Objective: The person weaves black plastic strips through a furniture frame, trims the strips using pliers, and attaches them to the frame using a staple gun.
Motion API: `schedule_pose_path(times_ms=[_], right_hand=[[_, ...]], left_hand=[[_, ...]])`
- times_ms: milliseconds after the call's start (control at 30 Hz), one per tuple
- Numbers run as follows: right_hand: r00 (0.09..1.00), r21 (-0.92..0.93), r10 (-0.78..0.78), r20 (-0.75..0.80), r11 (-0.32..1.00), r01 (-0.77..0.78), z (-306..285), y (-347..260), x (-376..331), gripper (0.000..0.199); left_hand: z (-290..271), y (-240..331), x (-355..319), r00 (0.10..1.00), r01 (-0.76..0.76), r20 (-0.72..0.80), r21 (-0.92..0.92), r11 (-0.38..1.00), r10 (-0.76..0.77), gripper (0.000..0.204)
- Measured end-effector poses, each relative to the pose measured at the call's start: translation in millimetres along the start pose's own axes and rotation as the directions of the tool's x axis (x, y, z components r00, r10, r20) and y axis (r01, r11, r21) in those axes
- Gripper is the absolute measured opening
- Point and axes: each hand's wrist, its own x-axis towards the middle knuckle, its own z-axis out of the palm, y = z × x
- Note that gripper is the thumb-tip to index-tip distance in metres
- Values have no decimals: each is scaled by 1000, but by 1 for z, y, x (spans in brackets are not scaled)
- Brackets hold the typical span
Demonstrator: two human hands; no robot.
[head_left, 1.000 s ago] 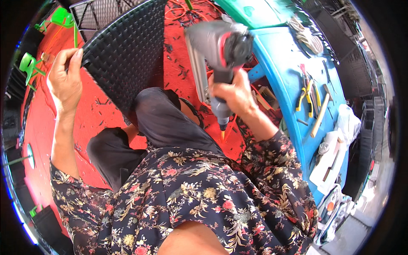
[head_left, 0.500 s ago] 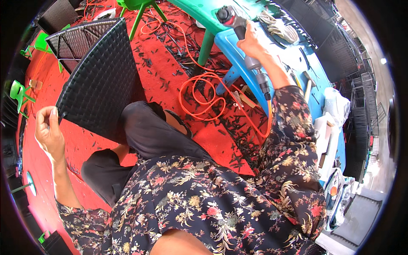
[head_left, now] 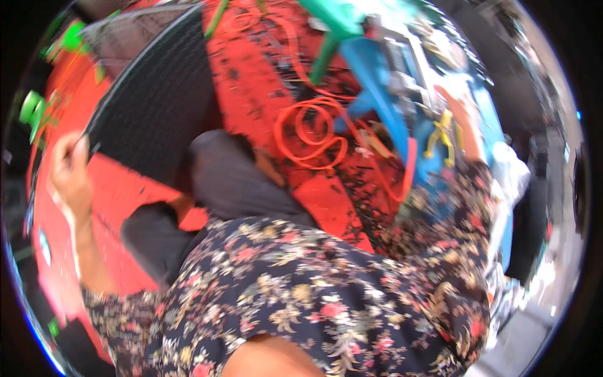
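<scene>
A black woven wicker furniture panel [head_left: 151, 94] leans upright by my knee, at the left. My left hand [head_left: 72, 173] is at its near left corner, with thumb and fingers pinched together on the edge. My right hand [head_left: 460, 103], smeared by motion, is over the blue plastic stool [head_left: 377, 69] at the right. Beside it lies a silver power tool with a dark grip [head_left: 397, 56], joined to an orange hose [head_left: 411, 160]. Yellow-handled pliers [head_left: 441, 139] show near my right wrist. Whether the fingers of that hand hold anything is hidden by the blur.
The orange hose loops [head_left: 308, 135] over the red floor covering [head_left: 251, 81], among scattered black offcuts. A green plastic table [head_left: 333, 19] adjoins the stool. A clear plastic bag [head_left: 509, 166] sits at the right. Small green chairs [head_left: 31, 108] stand at far left.
My right hand has let go of the power tool, which now lies on the stool, and moved right and nearer. My left hand stays at the panel's corner. The whole view has shifted slightly.
</scene>
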Motion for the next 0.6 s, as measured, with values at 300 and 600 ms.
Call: schedule_pose_path(times_ms=[300,600], right_hand=[[981,-114,40,189,993,-18,38,172,64,66],[934,380,-297,-198,855,353,21,168,84,49]], left_hand=[[22,28,-8,994,-48,-96,-20,999,46,6],[21,32,-4,993,-112,-30,82,990,115,3]])
